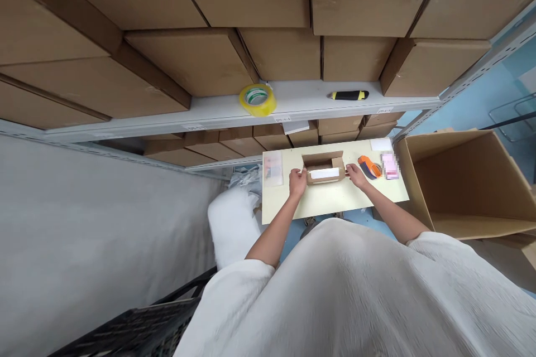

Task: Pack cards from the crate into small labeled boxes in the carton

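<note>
A small brown cardboard box [323, 156] stands on the cream tabletop [310, 209] with its top open. Along its near side runs a white strip [325, 173]; whether it is a label or a separate piece, I cannot tell. My left hand [297, 183] grips the box's left end, fingers bent around the edge. At the opposite end, my right hand [355, 174] pinches the right side of the box. Just beyond the right hand lies an orange and purple tape dispenser [369, 167].
A pink packet [390, 165] and a white paper [380, 144] lie at the table's right. A clear plastic sleeve [273, 168] is at its left. The shelf [297, 95] above holds yellow tape [258, 100], a utility knife [348, 95] and stacked cartons. A large open carton [473, 184] stands right.
</note>
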Demonstrator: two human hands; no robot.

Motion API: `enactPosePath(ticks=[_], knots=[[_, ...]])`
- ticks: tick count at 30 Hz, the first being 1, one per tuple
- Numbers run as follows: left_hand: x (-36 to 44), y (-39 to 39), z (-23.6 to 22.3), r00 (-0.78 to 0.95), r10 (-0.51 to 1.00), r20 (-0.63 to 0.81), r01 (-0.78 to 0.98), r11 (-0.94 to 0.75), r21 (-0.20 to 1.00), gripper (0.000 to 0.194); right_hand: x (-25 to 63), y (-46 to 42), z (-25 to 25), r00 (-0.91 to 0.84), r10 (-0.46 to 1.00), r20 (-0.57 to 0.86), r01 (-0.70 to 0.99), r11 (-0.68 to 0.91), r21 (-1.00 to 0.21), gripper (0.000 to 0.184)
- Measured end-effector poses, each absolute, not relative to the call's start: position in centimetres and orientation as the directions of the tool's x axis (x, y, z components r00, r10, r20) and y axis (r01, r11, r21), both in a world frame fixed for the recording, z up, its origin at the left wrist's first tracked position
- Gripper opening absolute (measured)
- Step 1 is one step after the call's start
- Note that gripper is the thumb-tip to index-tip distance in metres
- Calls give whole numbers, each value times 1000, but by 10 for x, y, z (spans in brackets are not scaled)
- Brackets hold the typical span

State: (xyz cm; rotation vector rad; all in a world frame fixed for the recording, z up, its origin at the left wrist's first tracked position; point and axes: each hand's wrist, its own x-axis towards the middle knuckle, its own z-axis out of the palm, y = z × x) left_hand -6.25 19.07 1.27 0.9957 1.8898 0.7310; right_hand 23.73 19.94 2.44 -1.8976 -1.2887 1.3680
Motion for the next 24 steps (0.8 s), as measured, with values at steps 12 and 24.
enactPosePath(ticks=[12,24], knots=[[-64,198,24,-196,927,-321,373,373,849,22,238,211,39,-16,952,-306,469,-263,-843,49],[-79,173,10,185,964,-189,644,26,764,79,213,242,52,-429,883,-190,841,313,-442,68]])
